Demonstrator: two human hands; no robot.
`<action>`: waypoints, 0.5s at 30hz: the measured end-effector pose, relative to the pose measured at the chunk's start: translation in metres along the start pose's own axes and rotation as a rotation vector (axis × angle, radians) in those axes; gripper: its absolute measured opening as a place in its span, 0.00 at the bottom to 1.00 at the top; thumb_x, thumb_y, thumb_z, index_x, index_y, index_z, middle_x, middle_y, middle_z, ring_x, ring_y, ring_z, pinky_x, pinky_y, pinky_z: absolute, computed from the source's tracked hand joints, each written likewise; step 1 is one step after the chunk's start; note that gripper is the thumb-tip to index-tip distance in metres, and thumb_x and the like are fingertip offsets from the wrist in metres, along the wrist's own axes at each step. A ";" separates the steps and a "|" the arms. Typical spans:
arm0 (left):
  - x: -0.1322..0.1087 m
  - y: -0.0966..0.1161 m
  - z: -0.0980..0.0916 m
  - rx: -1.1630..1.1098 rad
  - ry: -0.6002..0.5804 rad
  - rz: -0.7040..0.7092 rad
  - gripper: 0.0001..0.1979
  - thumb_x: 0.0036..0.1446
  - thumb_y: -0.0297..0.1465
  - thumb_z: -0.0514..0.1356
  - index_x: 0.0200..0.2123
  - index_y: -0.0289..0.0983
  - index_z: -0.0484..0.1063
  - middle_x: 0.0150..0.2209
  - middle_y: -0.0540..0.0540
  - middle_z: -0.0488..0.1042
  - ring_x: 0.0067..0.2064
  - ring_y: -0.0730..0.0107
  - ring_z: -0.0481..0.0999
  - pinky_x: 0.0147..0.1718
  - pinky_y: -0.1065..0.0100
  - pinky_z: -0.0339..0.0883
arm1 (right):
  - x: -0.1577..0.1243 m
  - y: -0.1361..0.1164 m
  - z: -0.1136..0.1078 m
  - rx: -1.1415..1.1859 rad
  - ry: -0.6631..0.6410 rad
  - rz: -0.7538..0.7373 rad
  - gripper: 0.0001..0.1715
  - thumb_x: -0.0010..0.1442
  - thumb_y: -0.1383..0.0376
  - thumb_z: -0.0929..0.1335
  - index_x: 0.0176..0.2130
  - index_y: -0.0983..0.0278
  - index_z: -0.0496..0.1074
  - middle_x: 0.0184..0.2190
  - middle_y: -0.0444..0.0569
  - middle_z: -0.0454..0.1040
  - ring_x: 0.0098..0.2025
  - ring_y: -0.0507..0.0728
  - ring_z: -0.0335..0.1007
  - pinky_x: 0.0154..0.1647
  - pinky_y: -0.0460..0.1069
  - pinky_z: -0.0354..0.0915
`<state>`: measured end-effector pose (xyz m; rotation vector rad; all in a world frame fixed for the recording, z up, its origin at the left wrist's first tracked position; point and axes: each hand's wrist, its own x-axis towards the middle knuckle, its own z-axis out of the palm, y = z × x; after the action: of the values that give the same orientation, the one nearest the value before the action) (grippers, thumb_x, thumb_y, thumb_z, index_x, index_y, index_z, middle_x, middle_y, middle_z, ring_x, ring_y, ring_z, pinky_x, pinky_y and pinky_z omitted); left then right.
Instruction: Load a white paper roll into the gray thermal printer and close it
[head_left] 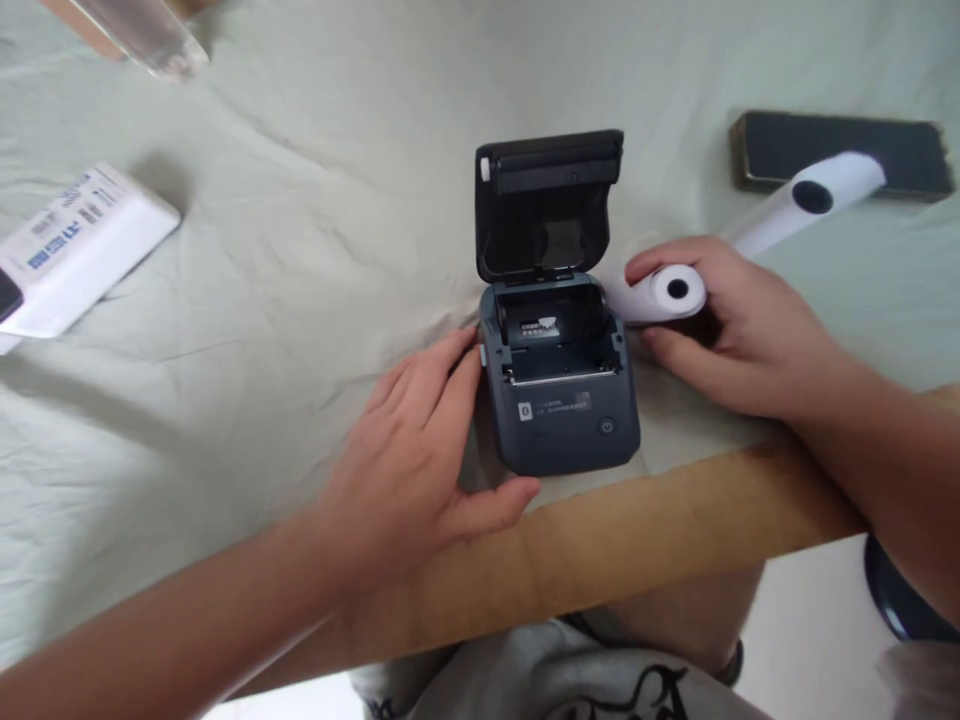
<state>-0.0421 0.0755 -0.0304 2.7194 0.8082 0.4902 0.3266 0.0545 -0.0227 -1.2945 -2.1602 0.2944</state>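
Observation:
A small dark portable label printer (566, 430) stands near the table's front edge, its black lid (546, 215) raised and its paper bay bare inside. Along its left side lies my left hand (416, 445), fingers stretched out against the casing and thumb near the front corner. My right hand (739, 325) is closed around a white paper roll (679, 288) just right of the printer, with the roll's round core facing up. A loose strip of paper (772, 220) trails from the roll toward the back right, with a black oval mark on it.
A dark oblong case (840, 150) lies at the back right, partly behind the paper strip. To the left sits a white box (82, 250) with blue print. A clear plastic object (161, 40) is at the top left. The pale cloth (300, 250) ends at a wooden edge (600, 540).

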 end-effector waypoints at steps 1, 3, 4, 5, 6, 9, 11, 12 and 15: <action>0.000 0.000 -0.001 0.005 -0.003 0.001 0.47 0.83 0.62 0.54 0.86 0.34 0.56 0.81 0.24 0.71 0.80 0.31 0.77 0.76 0.36 0.79 | 0.001 -0.003 -0.001 -0.031 0.004 -0.019 0.25 0.71 0.64 0.73 0.65 0.53 0.74 0.56 0.48 0.85 0.53 0.59 0.85 0.49 0.54 0.80; 0.000 0.000 -0.002 0.012 -0.010 0.009 0.47 0.83 0.61 0.53 0.85 0.31 0.56 0.81 0.21 0.70 0.81 0.30 0.77 0.77 0.35 0.79 | 0.001 -0.007 -0.004 -0.024 0.023 -0.015 0.23 0.72 0.61 0.75 0.64 0.54 0.75 0.54 0.47 0.85 0.53 0.59 0.85 0.49 0.53 0.80; 0.000 0.000 -0.002 0.011 -0.016 0.012 0.47 0.84 0.61 0.53 0.85 0.30 0.56 0.81 0.21 0.70 0.81 0.30 0.76 0.77 0.35 0.79 | 0.000 -0.008 -0.004 0.017 0.019 0.005 0.26 0.73 0.62 0.75 0.66 0.53 0.73 0.52 0.46 0.84 0.49 0.57 0.84 0.45 0.52 0.79; 0.000 0.000 -0.003 0.008 -0.021 0.014 0.47 0.84 0.61 0.53 0.85 0.30 0.56 0.81 0.20 0.70 0.81 0.29 0.76 0.77 0.34 0.79 | 0.000 -0.008 -0.005 0.057 -0.004 0.027 0.28 0.73 0.63 0.74 0.69 0.53 0.71 0.51 0.45 0.84 0.45 0.55 0.83 0.42 0.50 0.77; 0.000 0.000 -0.003 0.004 -0.024 0.014 0.47 0.83 0.61 0.53 0.86 0.30 0.56 0.82 0.20 0.69 0.82 0.29 0.75 0.77 0.34 0.79 | -0.001 -0.007 -0.005 0.078 -0.026 0.038 0.30 0.73 0.64 0.73 0.70 0.52 0.70 0.51 0.45 0.84 0.42 0.54 0.81 0.40 0.50 0.76; 0.000 -0.001 -0.003 0.000 -0.017 0.009 0.47 0.83 0.62 0.53 0.86 0.32 0.55 0.82 0.22 0.69 0.82 0.31 0.75 0.78 0.35 0.78 | -0.001 -0.008 -0.003 -0.012 -0.042 -0.003 0.26 0.72 0.63 0.73 0.67 0.53 0.75 0.54 0.49 0.83 0.46 0.57 0.82 0.44 0.52 0.79; 0.000 -0.001 -0.003 0.006 -0.016 0.009 0.48 0.83 0.62 0.53 0.87 0.32 0.55 0.82 0.22 0.69 0.82 0.31 0.75 0.78 0.35 0.78 | 0.000 -0.011 -0.001 -0.073 0.005 -0.016 0.24 0.73 0.60 0.74 0.66 0.54 0.77 0.53 0.50 0.83 0.47 0.58 0.82 0.46 0.53 0.80; 0.000 -0.002 -0.003 0.010 -0.020 0.009 0.48 0.83 0.62 0.53 0.86 0.32 0.55 0.82 0.22 0.69 0.81 0.31 0.76 0.77 0.35 0.78 | 0.000 -0.012 0.000 -0.072 0.026 -0.006 0.25 0.73 0.61 0.74 0.67 0.55 0.76 0.52 0.50 0.83 0.45 0.57 0.82 0.44 0.52 0.79; -0.001 -0.003 -0.002 0.024 -0.025 0.012 0.48 0.83 0.63 0.52 0.86 0.32 0.55 0.82 0.23 0.70 0.80 0.31 0.77 0.76 0.37 0.80 | 0.001 -0.016 0.002 -0.051 0.022 0.020 0.30 0.72 0.64 0.71 0.70 0.56 0.73 0.54 0.49 0.85 0.42 0.56 0.82 0.41 0.52 0.79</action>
<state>-0.0448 0.0779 -0.0297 2.7487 0.7967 0.4512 0.3142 0.0474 -0.0164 -1.3420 -2.1505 0.2337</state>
